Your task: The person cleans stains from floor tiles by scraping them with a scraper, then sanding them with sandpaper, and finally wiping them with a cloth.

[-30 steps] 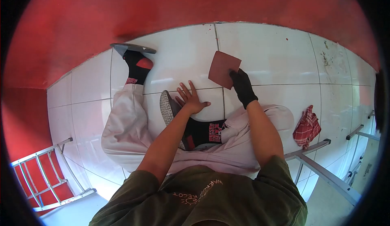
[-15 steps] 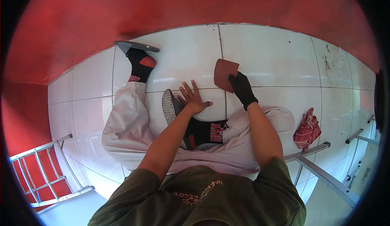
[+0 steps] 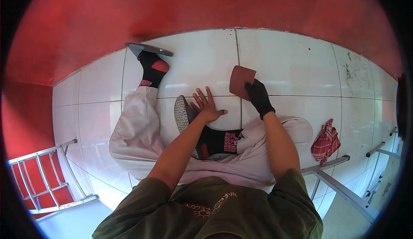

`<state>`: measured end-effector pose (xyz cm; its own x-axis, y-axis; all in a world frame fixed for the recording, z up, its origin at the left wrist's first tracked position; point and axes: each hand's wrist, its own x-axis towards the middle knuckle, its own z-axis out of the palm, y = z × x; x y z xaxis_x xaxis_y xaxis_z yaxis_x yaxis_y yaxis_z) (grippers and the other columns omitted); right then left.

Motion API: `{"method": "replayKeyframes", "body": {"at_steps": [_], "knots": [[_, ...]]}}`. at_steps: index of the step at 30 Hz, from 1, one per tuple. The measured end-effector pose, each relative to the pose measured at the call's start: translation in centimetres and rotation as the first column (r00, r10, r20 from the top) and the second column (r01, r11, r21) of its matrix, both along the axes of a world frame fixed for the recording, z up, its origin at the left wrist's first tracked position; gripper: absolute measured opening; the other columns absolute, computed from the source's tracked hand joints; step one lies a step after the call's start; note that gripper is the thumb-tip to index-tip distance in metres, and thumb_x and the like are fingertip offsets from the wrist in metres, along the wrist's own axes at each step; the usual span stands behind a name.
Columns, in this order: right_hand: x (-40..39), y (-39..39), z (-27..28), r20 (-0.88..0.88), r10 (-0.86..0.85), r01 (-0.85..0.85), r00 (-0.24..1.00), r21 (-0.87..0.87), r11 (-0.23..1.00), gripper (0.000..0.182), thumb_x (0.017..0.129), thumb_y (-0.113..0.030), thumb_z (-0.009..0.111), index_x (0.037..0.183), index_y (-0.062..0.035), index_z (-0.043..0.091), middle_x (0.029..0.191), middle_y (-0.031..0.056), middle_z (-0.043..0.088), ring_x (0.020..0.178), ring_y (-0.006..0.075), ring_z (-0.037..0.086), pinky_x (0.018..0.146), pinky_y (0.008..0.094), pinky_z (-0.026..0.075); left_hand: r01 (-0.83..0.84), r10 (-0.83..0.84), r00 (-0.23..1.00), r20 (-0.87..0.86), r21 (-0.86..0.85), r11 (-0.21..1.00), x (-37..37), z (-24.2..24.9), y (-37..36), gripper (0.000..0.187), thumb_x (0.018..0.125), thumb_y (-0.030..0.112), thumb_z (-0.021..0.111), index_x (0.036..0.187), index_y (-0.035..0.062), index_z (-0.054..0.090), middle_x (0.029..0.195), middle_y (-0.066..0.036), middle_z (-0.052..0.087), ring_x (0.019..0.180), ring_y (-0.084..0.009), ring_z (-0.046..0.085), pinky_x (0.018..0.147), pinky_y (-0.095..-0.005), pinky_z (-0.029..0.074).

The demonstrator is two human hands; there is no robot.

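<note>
My right hand [image 3: 259, 98], in a black glove, pinches the lower right edge of a reddish-brown square of sandpaper [image 3: 241, 82]. The sheet is slightly curved and overlaps the white tiled floor [image 3: 288, 73] in this view. To its left, my bare left hand [image 3: 209, 109] lies with fingers spread on the tiles. Close beside that hand is the patterned sole of a sandal [image 3: 181, 113] on my folded foot. A black sock [image 3: 217, 139] with red lettering shows under my left forearm.
A red wall [image 3: 206, 7] rises beyond the floor. My other sandal [image 3: 148, 49] is near its base. A crumpled red checked cloth [image 3: 325, 142] lies right of my knee. Metal ladder parts stand at left [image 3: 45, 176] and right [image 3: 340, 187]. Dark marks [image 3: 348, 71] stain the right tiles.
The whole view has shifted slightly, so things appear a little lower and to the right. Both hands and the sandpaper stay in nearly the same place on the floor.
</note>
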<state>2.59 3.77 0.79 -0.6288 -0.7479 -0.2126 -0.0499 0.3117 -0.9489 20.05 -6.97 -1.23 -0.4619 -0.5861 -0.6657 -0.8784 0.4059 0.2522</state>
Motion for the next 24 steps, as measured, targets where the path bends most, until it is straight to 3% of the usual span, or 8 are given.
{"method": "replayKeyframes", "body": {"at_steps": [12, 24], "knots": [[0.3, -0.1, 1.1, -0.004, -0.005, 0.005, 1.0, -0.037, 0.999, 0.03, 0.087, -0.021, 0.051, 0.105, 0.0025, 0.059, 0.095, 0.01, 0.066, 0.087, 0.0175, 0.06, 0.079, 0.0318, 0.046, -0.002, 0.002, 1.0, -0.023, -0.017, 1.0, 0.1, -0.3, 0.0, 0.134, 0.061, 0.059, 0.073, 0.137, 0.0132, -0.028, 0.139, -0.027, -0.032, 0.128, -0.0455, -0.03, 0.098, -0.0659, -0.009], [0.3, -0.2, 1.2, -0.137, -0.004, 0.002, 0.991, -0.018, 1.0, 0.028, 0.086, -0.022, 0.05, 0.1, 0.0016, 0.059, 0.09, 0.0167, 0.065, 0.079, 0.026, 0.062, 0.072, 0.0355, 0.047, 0.003, -0.003, 1.0, -0.031, -0.02, 1.0, 0.2, -0.5, 0.1, 0.136, 0.06, 0.06, 0.073, 0.137, 0.014, -0.028, 0.139, -0.027, -0.033, 0.127, -0.0455, -0.032, 0.098, -0.0666, -0.008]]}}
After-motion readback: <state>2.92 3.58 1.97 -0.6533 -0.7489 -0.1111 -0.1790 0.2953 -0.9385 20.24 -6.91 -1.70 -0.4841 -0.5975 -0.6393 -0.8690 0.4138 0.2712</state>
